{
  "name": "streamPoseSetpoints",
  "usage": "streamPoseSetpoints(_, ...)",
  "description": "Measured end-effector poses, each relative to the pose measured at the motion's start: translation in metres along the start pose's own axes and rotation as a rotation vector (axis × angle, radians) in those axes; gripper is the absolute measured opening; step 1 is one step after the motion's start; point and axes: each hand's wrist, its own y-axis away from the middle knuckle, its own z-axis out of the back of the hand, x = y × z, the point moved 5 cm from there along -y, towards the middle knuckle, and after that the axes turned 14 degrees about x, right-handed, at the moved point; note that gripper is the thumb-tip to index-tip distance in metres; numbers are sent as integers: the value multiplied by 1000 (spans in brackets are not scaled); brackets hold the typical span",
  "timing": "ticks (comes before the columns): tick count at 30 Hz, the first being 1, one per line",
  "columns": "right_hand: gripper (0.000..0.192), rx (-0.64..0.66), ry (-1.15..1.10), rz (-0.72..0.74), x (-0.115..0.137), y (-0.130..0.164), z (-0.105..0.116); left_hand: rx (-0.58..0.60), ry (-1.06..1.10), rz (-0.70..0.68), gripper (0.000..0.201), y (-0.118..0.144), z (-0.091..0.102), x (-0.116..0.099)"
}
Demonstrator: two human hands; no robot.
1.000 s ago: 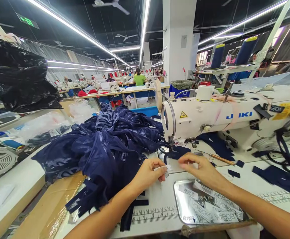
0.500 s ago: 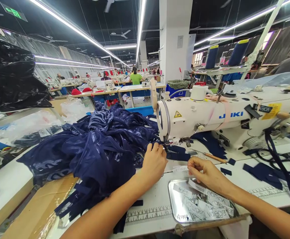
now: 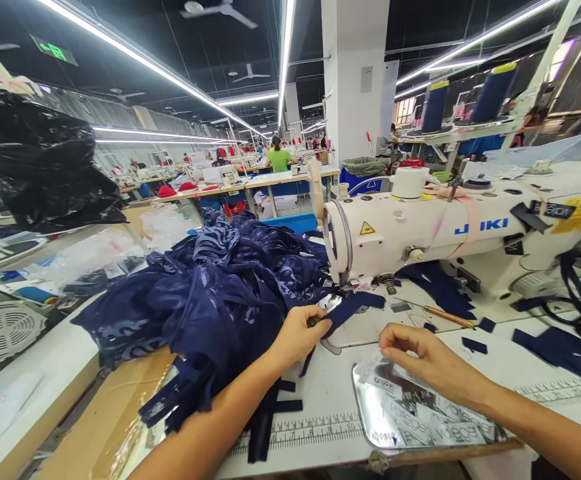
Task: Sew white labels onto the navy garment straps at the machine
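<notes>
My left hand pinches one end of a navy fabric strip that runs under the needle of the white Juki sewing machine. A big heap of navy striped fabric lies just left of that hand. My right hand hovers over the far edge of a shiny metal tray that holds several white printed labels. Its fingers are curled together, and I cannot see whether anything is between them.
A pencil and navy scraps lie on the table right of the needle. Cardboard sits under the heap at the front left. A black plastic bag hangs at left. A person in a green shirt works far back.
My left hand let go of the white label, reached to the needle and now pulls a navy strip toward me. My right hand drew back over the tray; the label is out of sight.
</notes>
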Motion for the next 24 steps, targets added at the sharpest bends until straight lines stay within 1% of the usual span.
streamPoseSetpoints(2,21,40,-113,9,9,-10,-14,-34,118,-1,18,7,6,4)
streamPoseSetpoints(5,21,27,-218,45,22,-28,-28,-62,224,-7,20,15,9,7)
streamPoseSetpoints(9,18,-20,-207,118,34,-55,-41,-73,307,-12,24,19,10,12)
streamPoseSetpoints(12,19,-82,-152,154,36,-67,-45,-82,359,-10,27,22,11,14)
streamPoseSetpoints(16,16,-145,-42,156,36,-72,-45,-56,365,1,28,27,14,13)
streamPoseSetpoints(20,13,-159,29,148,36,-71,-45,-34,340,-9,29,29,14,13)
streamPoseSetpoints(24,12,-149,36,166,34,-71,-46,-58,339,-25,34,27,13,16)
